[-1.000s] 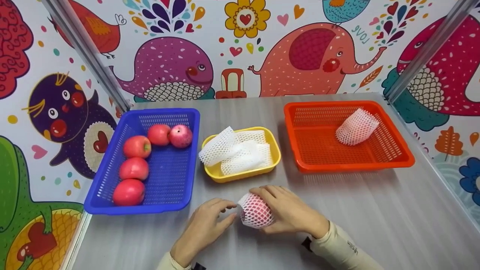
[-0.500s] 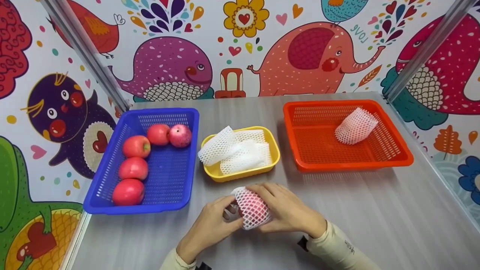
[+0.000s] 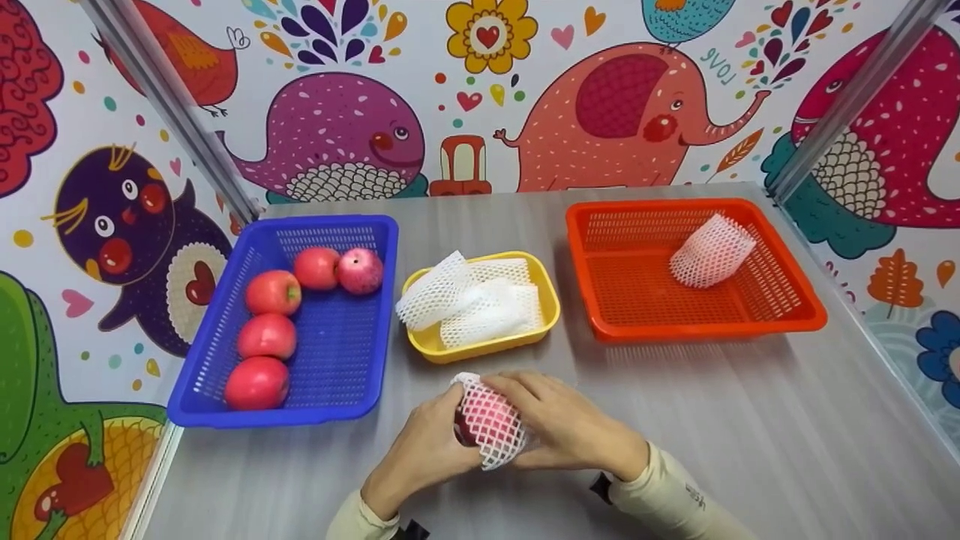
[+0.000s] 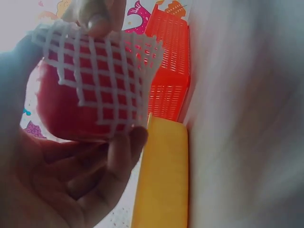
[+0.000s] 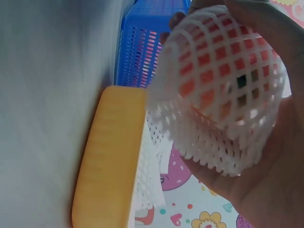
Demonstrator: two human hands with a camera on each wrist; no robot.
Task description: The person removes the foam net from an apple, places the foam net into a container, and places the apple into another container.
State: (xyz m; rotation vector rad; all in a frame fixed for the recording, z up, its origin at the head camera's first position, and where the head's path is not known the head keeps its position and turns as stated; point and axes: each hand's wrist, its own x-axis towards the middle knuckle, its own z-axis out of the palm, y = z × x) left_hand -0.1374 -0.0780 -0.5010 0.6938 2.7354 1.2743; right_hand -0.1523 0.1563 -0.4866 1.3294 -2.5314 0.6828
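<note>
An apple [image 4: 54, 107] sits inside a white foam net [image 3: 491, 424], with one end of it bare on the left. My left hand [image 3: 427, 450] grips that bare end, its thumb and fingers at the net's edge in the left wrist view. From the other side my right hand [image 3: 574, 426] holds the netted part. In the right wrist view the mesh covers the apple, and the sleeve's loose rim hangs past it. Just beyond the hands stands a yellow basket [image 3: 551, 319] of spare foam nets [image 3: 487, 307].
At the left, a blue basket [image 3: 337, 416] holds several bare apples [image 3: 266, 337]. An orange-red basket [image 3: 697, 332] at the right contains one netted apple [image 3: 712, 251]. Printed walls enclose the grey table [image 3: 750, 420] at the back and sides.
My left hand has moved in from beside the apple and now grips its bare end. The netted apple has shifted slightly left, with my right hand still on it.
</note>
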